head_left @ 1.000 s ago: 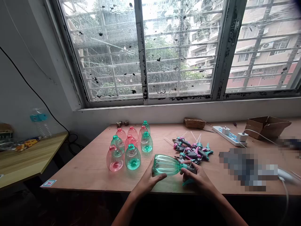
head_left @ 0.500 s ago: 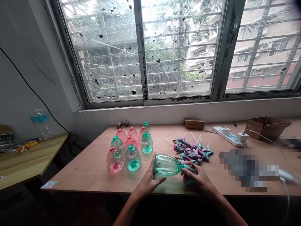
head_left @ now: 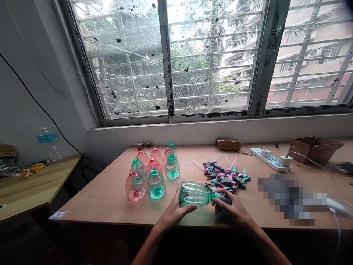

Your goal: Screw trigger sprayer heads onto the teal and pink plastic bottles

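A clear green spray bottle (head_left: 196, 194) lies sideways between my two hands, above the table's front edge. My left hand (head_left: 178, 209) is wrapped round its base end, with the thumb along the near side. At the neck end, my right hand (head_left: 230, 206) grips the grey and teal trigger sprayer head (head_left: 223, 198), which sits at the bottle's mouth; the fingers partly cover it. Just behind lies a pile of pink, teal and grey sprayer heads (head_left: 226, 176) with white tubes. On the left stand several open bottles, among them a green bottle (head_left: 156, 185) and a pink bottle (head_left: 135, 186).
A white power strip (head_left: 270, 160) with plugged-in chargers lies at the back right, beside an open cardboard box (head_left: 316, 151). A brown bundle (head_left: 228, 144) rests near the wall. A blurred patch (head_left: 292, 197) covers things at right. Another table (head_left: 55, 180) stands left.
The left thumb has shifted slightly along the bottle. Both hands keep hold of the bottle and sprayer head; the view has moved a little.
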`<state>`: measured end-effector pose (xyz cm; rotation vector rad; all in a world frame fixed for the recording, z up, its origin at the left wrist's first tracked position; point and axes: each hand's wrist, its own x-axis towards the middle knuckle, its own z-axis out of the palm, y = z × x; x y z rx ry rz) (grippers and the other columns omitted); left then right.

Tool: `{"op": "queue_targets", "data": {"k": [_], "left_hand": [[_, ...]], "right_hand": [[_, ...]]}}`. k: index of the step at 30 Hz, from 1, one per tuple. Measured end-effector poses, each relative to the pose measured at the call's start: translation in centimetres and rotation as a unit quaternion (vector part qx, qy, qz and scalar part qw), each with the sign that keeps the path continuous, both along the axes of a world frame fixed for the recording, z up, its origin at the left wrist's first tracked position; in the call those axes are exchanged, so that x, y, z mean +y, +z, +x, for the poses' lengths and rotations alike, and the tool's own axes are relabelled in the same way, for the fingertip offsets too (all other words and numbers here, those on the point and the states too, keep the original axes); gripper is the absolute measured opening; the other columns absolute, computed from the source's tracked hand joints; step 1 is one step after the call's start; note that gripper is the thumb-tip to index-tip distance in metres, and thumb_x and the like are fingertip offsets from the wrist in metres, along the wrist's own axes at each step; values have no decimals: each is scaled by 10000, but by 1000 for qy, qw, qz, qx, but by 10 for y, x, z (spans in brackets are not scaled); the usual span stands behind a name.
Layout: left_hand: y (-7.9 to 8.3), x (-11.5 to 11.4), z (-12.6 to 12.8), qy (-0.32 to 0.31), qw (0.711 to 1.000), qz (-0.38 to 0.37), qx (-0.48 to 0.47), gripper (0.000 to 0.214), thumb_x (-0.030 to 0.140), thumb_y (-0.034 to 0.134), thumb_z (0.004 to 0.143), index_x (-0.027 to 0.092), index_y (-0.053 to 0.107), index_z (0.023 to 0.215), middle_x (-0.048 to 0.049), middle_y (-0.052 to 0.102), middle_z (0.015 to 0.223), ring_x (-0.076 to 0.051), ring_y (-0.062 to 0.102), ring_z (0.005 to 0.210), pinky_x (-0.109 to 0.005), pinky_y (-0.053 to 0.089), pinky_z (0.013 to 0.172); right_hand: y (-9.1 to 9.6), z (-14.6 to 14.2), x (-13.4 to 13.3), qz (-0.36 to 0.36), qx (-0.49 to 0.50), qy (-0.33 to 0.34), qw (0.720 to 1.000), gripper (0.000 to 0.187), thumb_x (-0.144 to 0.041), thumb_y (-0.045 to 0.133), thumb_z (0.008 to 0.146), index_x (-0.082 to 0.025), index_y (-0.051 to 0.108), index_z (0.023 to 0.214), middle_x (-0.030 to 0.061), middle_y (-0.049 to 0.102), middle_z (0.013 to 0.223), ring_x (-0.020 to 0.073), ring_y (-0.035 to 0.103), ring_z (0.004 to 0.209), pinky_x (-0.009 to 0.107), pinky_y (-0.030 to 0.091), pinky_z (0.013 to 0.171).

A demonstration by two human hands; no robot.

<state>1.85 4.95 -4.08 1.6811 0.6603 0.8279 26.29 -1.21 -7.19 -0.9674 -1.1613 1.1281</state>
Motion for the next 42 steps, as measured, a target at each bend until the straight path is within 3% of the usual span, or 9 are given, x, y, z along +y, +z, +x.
{"op": "queue_targets", "data": {"k": [3, 9, 14, 19, 21, 27, 33, 39, 42], "left_hand": [[3, 0, 1, -6, 1000, 19, -3, 750, 414, 703, 859, 195, 356, 1486, -132, 460, 1500, -317, 419, 1388, -457, 271, 1189], [0, 0, 0, 21, 999, 23, 7, 1028, 336, 815, 756, 255, 169, 1552, -98, 198, 1636, -300, 237, 1485, -455, 139, 1231], [4, -1, 1, -3, 1000, 24, -1, 698, 413, 682, 877, 204, 383, 1472, -121, 448, 1513, -318, 433, 1377, -463, 285, 1183], [-1, 2, 0, 14, 1000, 27, -1, 996, 357, 797, 772, 239, 186, 1549, -116, 347, 1571, -320, 265, 1470, -470, 171, 1222], [0, 1, 1, 12, 1000, 18, 5, 1034, 354, 814, 752, 246, 167, 1551, -125, 365, 1557, -322, 315, 1446, -477, 191, 1214], [8, -2, 3, 2, 1000, 25, -2, 639, 422, 706, 851, 183, 467, 1394, -132, 548, 1404, -328, 481, 1326, -474, 321, 1156], [3, -1, 2, 12, 1000, 10, -5, 1104, 322, 834, 725, 271, 115, 1561, -113, 306, 1591, -320, 327, 1442, -488, 196, 1216], [5, -1, 3, -2, 1000, 23, -10, 744, 399, 710, 850, 207, 365, 1480, -124, 468, 1490, -325, 422, 1384, -480, 290, 1179], [1, 0, 2, 8, 1000, 28, -8, 926, 363, 768, 799, 251, 225, 1540, -103, 334, 1582, -325, 276, 1467, -484, 183, 1220]], "right_hand": [[2, 0, 0, -3, -11, -4, 1000, 393, -434, 777, 816, -189, 561, 1033, 15, 721, 688, 187, 649, 600, 297, 507, 596], [4, -1, 0, -6, -15, -15, 1000, 403, -453, 774, 811, -186, 568, 1032, 7, 712, 666, 191, 653, 597, 302, 511, 608], [5, -2, -2, -3, -5, 3, 1000, 402, -438, 793, 795, -199, 570, 1029, 16, 711, 747, 193, 648, 611, 306, 514, 577], [6, -2, -2, -6, 5, -15, 1000, 437, -471, 799, 777, -190, 578, 1028, 19, 706, 746, 198, 660, 593, 322, 532, 586], [7, -3, -2, -5, 9, -8, 1000, 424, -462, 797, 783, -192, 574, 1023, 18, 705, 755, 195, 663, 599, 318, 536, 585], [7, -3, -3, -4, -1, 0, 1000, 423, -459, 794, 787, -195, 573, 1033, 15, 704, 750, 191, 657, 603, 308, 534, 563], [7, -2, -2, -6, -1, -14, 1000, 430, -475, 799, 774, -193, 574, 1008, 18, 703, 745, 199, 664, 596, 324, 536, 587], [7, -2, -2, -2, -9, -1, 1000, 433, -470, 799, 777, -200, 581, 1034, 17, 710, 758, 192, 657, 606, 311, 529, 581], [6, -2, -1, -4, -4, -10, 1000, 423, -476, 798, 778, -199, 583, 1015, 20, 713, 759, 194, 659, 602, 313, 530, 587]]}}
